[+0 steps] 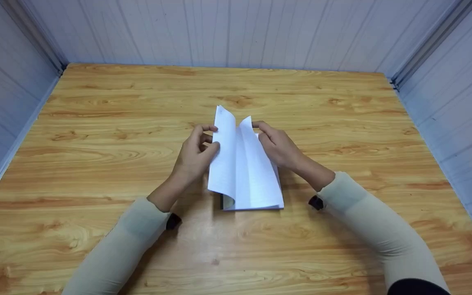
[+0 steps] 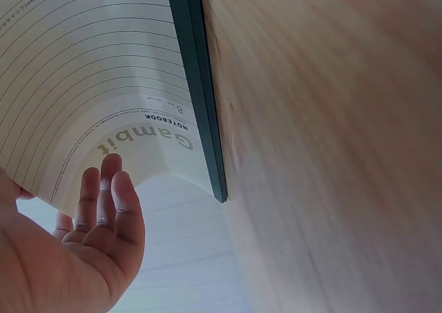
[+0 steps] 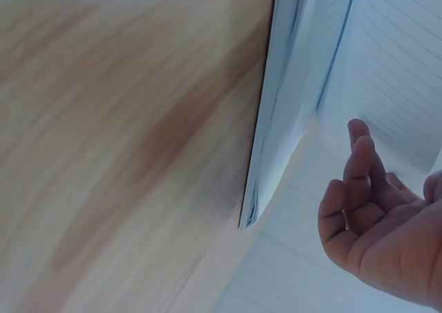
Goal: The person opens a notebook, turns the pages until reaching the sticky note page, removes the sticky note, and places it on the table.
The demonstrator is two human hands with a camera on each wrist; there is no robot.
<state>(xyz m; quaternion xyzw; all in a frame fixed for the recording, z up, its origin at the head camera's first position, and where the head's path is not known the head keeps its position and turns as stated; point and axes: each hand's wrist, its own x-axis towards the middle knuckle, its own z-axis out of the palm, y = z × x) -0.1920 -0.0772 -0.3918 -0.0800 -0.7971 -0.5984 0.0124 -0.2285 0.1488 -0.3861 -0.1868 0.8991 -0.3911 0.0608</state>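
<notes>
A notebook point(image 1: 242, 176) with white lined pages lies partly open on the table, its leaves standing up in a curve. In the left wrist view its cover point(image 2: 103, 57) reads "Gambit NOTEBOOK", with ruled lines and a dark green spine strip point(image 2: 197, 85). My left hand point(image 1: 195, 153) pinches the outer edge of the raised left part, thumb in front and fingers behind. On the other side my right hand point(image 1: 279, 145) holds a lifted right-hand page point(image 1: 256, 164) near its upper edge. The right wrist view shows that hand's curled fingers point(image 3: 359, 168) behind the page.
The notebook rests on a wood-grain table point(image 1: 117, 102). Pale panel walls point(image 1: 228, 32) enclose its back and both sides. Dark straps or mounts point(image 1: 173, 221) show at the sleeve cuffs.
</notes>
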